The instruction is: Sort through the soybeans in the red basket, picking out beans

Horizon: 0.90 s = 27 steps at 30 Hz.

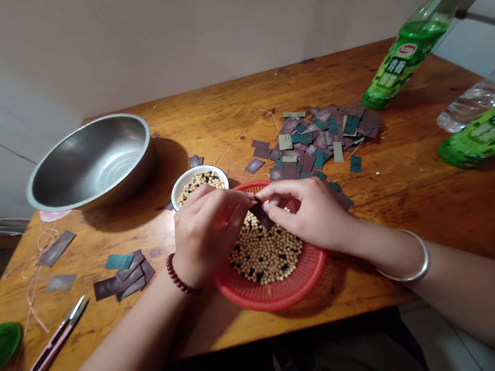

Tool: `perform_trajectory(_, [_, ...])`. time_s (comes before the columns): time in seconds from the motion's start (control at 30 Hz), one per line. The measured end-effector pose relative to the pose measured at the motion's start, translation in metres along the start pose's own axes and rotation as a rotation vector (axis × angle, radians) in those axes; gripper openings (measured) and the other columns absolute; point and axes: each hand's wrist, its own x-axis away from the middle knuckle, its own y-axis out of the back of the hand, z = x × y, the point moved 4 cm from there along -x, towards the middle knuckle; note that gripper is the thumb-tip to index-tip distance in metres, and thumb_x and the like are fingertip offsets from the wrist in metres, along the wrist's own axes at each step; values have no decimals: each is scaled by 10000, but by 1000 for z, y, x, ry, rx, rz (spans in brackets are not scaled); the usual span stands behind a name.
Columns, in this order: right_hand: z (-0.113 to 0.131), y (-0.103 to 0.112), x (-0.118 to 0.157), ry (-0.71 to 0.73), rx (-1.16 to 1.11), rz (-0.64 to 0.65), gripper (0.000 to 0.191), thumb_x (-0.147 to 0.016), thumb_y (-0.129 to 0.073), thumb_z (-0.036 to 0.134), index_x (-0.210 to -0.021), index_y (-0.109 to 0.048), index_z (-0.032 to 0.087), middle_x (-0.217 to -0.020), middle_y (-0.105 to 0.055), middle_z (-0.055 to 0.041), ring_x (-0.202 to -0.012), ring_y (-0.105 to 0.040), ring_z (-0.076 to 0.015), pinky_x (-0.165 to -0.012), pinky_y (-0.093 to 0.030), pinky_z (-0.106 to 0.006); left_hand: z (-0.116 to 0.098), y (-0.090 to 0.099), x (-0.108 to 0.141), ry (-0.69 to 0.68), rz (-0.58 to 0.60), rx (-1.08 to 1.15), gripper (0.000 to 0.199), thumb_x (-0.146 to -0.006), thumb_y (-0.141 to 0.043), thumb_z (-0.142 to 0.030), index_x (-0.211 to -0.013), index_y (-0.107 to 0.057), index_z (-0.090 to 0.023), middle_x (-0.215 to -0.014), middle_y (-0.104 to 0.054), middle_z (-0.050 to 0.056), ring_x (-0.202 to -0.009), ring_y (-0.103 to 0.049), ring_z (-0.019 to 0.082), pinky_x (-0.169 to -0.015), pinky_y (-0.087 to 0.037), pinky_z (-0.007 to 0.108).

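Wooden tabletop held a steel bowl; left hand and right hand pinched a dark strip above a red basket.

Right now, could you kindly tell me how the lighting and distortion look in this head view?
In the head view, the steel bowl shows soft glare and casts a dark shadow onto the wooden table; the right forearm looks stretched toward the frame's corner, suggesting wide-angle distortion.

Left hand, right hand, pinching together
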Motion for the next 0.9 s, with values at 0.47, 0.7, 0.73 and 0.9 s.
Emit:
perform_trajectory(0.47, [1, 0, 0, 20, 29, -13, 208, -759, -548, 176, -909, -691, 182, -741, -701, -19, -565, -589, -109, -563, -449, -220, -1, 1, 0, -9, -24, -52, 31, -724, -634, -176, -734, -605, -176, -706, -643, 3, -647, -552, 109, -617, -476, 246])
perform_trajectory(0.7, [0, 0, 0, 3, 28, -6, 203, -754, -558, 200, -905, -691, 172, -723, -695, -29, -568, -593, -118, -556, -451, -229, -1, 1, 0, -6, -56, -54, 98, -719, -654, -167, -802, -604, -178, -739, -646, 1, -655, -550, 103, -621, -477, 239])
perform_trajectory(0.73, [1, 0, 0, 4, 25, -4, 204, -755, -557, 198, -907, -690, 171, -723, -695, -29, -569, -593, -117, -555, -451, -228, -1, 1, 0, -4, -57, -55, 105, -718, -658, -170, -809, -605, -178, -742, -646, 1, -660, -553, 104, -629, -480, 240])
perform_trajectory(0.9, [1, 0, 0, 8, 25, -1, 204, -757, -551, 186, -908, -687, 172, -725, -695, -26, -572, -596, -114, -556, -452, -224, -1, 1, -1, 5, -44, -52, 110, -724, -658, -185, -821, -607, -183, -753, -652, 0, -686, -563, 108, -646, -485, 244])
